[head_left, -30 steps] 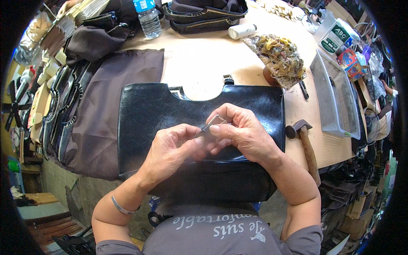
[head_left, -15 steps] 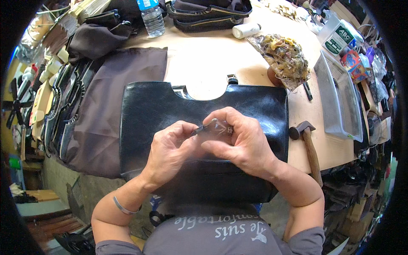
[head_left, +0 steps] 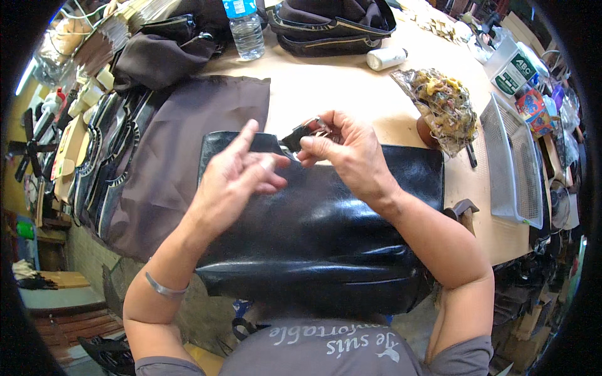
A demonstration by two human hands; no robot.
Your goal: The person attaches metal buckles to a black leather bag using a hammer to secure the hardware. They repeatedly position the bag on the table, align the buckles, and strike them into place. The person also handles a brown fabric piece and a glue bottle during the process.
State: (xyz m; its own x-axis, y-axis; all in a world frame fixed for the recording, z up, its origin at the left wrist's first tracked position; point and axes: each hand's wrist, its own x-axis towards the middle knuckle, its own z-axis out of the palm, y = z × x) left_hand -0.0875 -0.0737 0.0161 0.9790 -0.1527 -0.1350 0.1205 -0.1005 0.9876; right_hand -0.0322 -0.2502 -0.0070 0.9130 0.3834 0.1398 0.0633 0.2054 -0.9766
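Note:
A glossy black leather panel [head_left: 313,219] with a cutout in its far edge lies over the table's near edge and hangs toward me. My right hand [head_left: 354,153] is at the cutout, its thumb and fingers pinching a short black strap [head_left: 297,136] with shiny metal on it. The fingers partly hide the strap, and its exact fitting cannot be made out. Over the panel's far left part, my left hand [head_left: 238,172] is open. Its index finger points away from me while the others are loosely bent, with nothing seen in them.
Brown fabric [head_left: 194,144] lies at the left, beside stacked black zippered pieces [head_left: 103,150]. A hammer [head_left: 463,210] is partly hidden at the panel's right. Farther off are a grey mesh basket [head_left: 511,166], a plastic bag of small pieces [head_left: 442,103], and a water bottle [head_left: 246,34].
Both hands have moved away from me toward the cutout and separated. My left hand has opened from a pinch. My right hand now grips the strap. The panel has shifted toward me, its near part bulging.

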